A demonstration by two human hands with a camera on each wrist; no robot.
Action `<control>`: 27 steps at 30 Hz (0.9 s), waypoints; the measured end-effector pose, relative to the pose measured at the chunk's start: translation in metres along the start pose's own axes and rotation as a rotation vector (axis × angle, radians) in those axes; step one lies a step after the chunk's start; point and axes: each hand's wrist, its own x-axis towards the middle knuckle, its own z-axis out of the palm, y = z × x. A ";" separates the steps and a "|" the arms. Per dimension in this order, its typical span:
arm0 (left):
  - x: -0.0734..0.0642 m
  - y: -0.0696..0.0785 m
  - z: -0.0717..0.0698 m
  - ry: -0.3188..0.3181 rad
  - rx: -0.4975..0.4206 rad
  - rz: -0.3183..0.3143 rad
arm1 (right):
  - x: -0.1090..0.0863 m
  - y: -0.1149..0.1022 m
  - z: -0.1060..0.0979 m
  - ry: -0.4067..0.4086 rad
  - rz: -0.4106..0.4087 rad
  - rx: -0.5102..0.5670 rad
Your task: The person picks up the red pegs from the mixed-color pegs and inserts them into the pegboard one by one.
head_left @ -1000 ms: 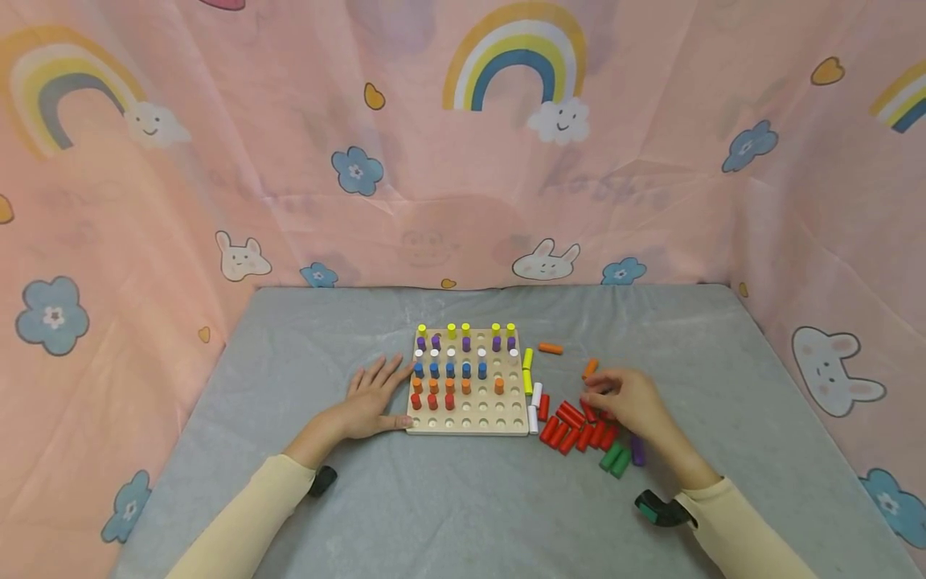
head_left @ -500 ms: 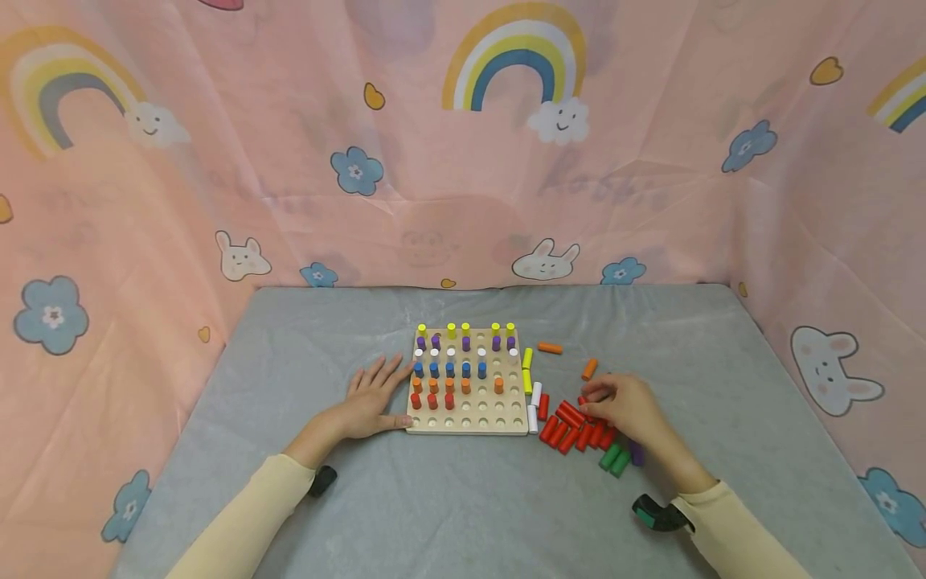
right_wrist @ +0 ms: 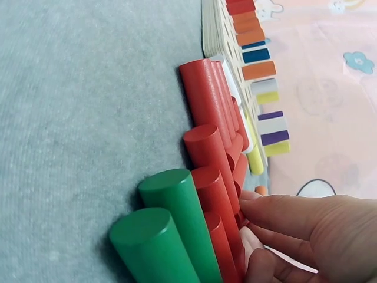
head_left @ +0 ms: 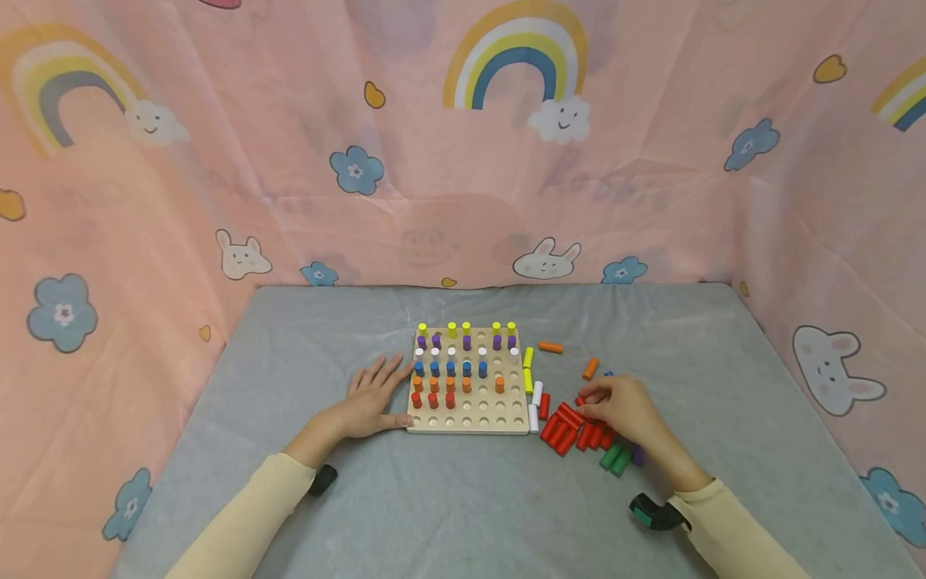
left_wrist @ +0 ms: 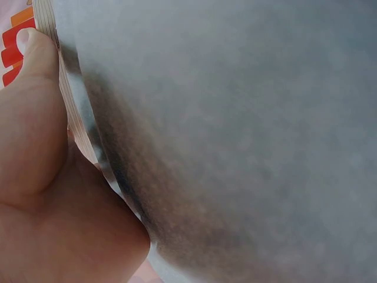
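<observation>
A wooden pegboard [head_left: 492, 427] lies mid-table with rows of yellow, purple, white, blue, orange and red pegs standing in its holes. My left hand [head_left: 369, 404] rests spread at the board's left side, thumb and a fingertip at its edge; in the left wrist view the thumb [left_wrist: 38, 65] lies against the board's edge. To the right, my right hand [head_left: 622, 404] pinches a red peg [head_left: 580, 401] between thumb and fingertips, mostly hidden by them. Below the fingers lies a heap of red pegs [head_left: 555, 433], with two green pegs [right_wrist: 177, 194] beside it.
Yellow pegs [head_left: 528, 379] and white pegs [head_left: 534, 418] lie along the board's right edge. Two orange pegs [head_left: 551, 347] lie farther back. A blue peg [head_left: 608, 373] and a purple peg [head_left: 637, 455] show partly behind the right hand. A patterned pink curtain [head_left: 463, 185] stands behind the table.
The right hand has shifted slightly left, with the red peg now at its fingertips. A blue peg shows behind it. The left hand and the board have stayed put.
</observation>
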 end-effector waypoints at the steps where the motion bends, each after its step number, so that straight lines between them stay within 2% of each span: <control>1: 0.000 0.001 -0.001 0.000 0.004 -0.002 | 0.000 0.000 0.000 -0.002 -0.001 -0.002; 5: -0.001 0.002 -0.002 0.001 0.009 -0.002 | 0.000 0.000 -0.001 -0.010 -0.004 -0.008; 14: 0.000 -0.001 0.001 0.024 -0.045 0.030 | 0.001 -0.001 -0.002 -0.016 -0.013 -0.001; 24: 0.003 -0.006 0.006 0.004 -0.016 -0.005 | 0.002 -0.003 -0.001 -0.005 -0.024 0.016; 27: 0.002 -0.003 0.004 -0.001 -0.008 -0.012 | 0.002 -0.005 -0.001 0.002 -0.034 0.017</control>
